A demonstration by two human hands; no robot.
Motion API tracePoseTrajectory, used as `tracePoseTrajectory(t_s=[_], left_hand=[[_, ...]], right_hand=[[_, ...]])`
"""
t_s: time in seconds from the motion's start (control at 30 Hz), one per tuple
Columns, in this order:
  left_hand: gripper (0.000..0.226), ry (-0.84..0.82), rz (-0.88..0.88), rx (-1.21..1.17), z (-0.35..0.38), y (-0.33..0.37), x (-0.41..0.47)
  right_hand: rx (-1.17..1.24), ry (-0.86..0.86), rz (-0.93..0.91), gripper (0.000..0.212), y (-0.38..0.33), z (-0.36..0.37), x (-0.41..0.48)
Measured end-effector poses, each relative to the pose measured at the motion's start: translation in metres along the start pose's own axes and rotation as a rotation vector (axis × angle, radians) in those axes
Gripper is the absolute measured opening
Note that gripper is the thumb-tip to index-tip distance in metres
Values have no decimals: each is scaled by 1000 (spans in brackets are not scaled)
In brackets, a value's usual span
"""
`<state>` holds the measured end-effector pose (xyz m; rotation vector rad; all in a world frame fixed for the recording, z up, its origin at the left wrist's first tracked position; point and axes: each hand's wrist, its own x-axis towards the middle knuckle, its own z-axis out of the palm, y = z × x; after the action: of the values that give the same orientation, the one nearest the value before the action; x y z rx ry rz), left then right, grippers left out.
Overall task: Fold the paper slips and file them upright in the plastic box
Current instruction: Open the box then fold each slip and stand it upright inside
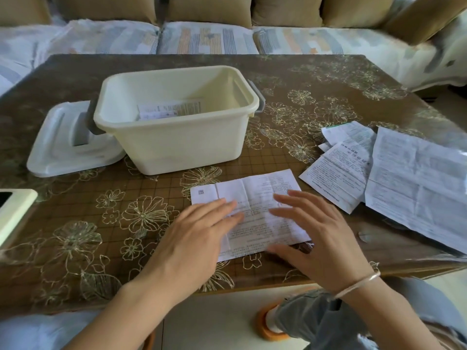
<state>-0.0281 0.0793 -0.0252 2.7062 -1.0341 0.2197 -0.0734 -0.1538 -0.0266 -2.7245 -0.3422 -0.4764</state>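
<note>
Little seems done: one folded slip [169, 111] sits in the plastic box [177, 142], the left hand [194, 236] and right hand [321, 238] press flat, fingers straight, on a creased slip [255, 198] on the bench [316, 79] in front of the box, and a pile of slips [404, 178] waits unfolded nearby.

Cream plastic box [174, 145] with grey handles, white printed paper slip [255, 198], brown table [290, 79] (gold flower outlines).
</note>
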Motion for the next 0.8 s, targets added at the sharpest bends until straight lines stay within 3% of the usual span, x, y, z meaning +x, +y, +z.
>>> tracePoseTrajectory(t_s=[0.1,0.23,0.37,0.5,0.8], left_hand=[[65,-20,18,-1,-3,-2,-1],[63,-30,22,-36,-5,-4,-3],[37,2,6,-125,-7,-4,-7],[63,-20,-25,-110,-9,-1,-9],[66,-5,30,-46,-15,-2,-6]], right_hand=[[-1,-152,-117,62,9,-1,4],[-35,-163,-212,51,15,-3,10],[-85,-138,-278,47,15,-2,13],[-81,-143,-263,58,12,-2,14],[-73,22,-340,36,7,3,12]])
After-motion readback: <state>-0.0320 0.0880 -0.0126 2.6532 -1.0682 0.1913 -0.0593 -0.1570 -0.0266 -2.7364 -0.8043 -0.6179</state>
